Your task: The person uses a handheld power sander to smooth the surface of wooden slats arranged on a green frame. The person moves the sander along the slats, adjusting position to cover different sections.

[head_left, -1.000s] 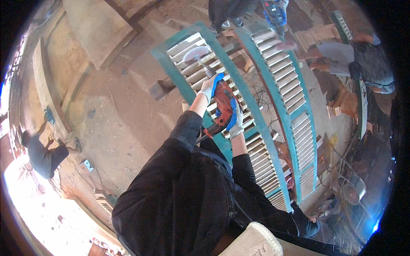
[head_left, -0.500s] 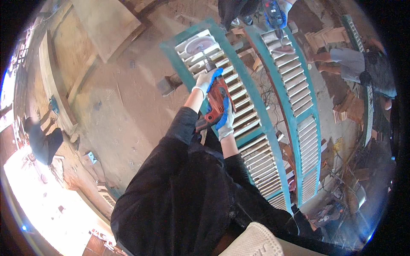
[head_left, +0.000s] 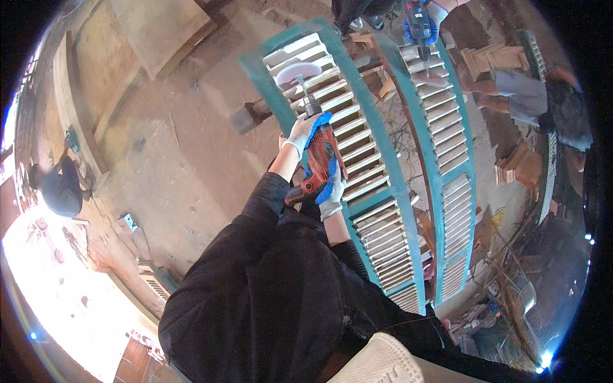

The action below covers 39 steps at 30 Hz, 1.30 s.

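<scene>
the red power drill [head_left: 321, 161] is down on the nearer teal louvred shutter [head_left: 357, 185], its round sanding disc [head_left: 297, 71] flat against the pale slats near the top end of the panel. the left hand [head_left: 305, 129], in a white glove with blue fingertips, is wrapped around the front of the tool's body, fingers curled tight over it. the right hand [head_left: 331, 193], gloved the same way, is clenched on the rear grip lower down. both black sleeves run up from the bottom of the view.

this looks like the sanding step, well under way: the slats here are bare and pale while the frame keeps its teal paint. the next move, by the look of it, calls for steady, even pressure and a slide to the neighbouring slat without the disc's edge digging in or catching the frame rail.

just beside it lies a second teal shutter [head_left: 447, 140], where another person's blue-gloved hand [head_left: 418, 25] works a similar tool at the far end. farther right a person sits by stacked wood pieces [head_left: 511, 166]. away to the left, someone in dark clothes [head_left: 57, 185] crouches on the dusty floor [head_left: 191, 147].
</scene>
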### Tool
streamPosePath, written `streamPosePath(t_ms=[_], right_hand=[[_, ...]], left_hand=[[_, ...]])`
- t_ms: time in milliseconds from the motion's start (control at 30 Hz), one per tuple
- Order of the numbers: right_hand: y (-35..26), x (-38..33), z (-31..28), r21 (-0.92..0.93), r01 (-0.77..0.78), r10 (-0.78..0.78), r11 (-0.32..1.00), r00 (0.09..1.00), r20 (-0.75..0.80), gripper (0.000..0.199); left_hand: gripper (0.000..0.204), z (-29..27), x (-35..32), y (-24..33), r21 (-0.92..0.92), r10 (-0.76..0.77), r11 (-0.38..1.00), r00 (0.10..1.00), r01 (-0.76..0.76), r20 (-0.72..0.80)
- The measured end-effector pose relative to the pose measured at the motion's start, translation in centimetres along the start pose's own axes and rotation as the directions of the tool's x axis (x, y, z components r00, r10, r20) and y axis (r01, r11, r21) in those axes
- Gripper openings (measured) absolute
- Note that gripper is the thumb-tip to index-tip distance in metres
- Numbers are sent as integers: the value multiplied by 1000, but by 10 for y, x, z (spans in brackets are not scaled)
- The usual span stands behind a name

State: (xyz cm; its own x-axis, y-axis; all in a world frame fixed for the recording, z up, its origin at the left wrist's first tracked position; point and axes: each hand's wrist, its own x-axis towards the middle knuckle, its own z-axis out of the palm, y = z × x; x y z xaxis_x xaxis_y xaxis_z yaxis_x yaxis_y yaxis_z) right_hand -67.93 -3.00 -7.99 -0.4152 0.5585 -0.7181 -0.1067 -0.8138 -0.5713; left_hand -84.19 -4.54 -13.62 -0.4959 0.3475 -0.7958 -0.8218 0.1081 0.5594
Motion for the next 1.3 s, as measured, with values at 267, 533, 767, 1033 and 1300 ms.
streamPosePath(t_ms=[267,533,767,1033,1300], right_hand=[[12,19,-19,-60,96,-98,994,995,-25,41],[-49,36,6,23,118,-120,993,981,149,40],[-22,39,-24,-158,5,17,988,991,132,37],[-17,33,-15,1,14,-14,1000,992,128,36],[2,19,-12,-24,47,-45,999,995,91,36]], left_hand=[[29,8,-13,13,-99,-56,993,996,62,67],[41,68,-26,62,57,-3,998,992,-4,130],[37,15,-17,15,-221,22,975,999,-29,-33],[42,26,-26,32,-14,31,999,994,-33,-106],[35,-3,-29,20,-152,15,988,997,-27,-78]])
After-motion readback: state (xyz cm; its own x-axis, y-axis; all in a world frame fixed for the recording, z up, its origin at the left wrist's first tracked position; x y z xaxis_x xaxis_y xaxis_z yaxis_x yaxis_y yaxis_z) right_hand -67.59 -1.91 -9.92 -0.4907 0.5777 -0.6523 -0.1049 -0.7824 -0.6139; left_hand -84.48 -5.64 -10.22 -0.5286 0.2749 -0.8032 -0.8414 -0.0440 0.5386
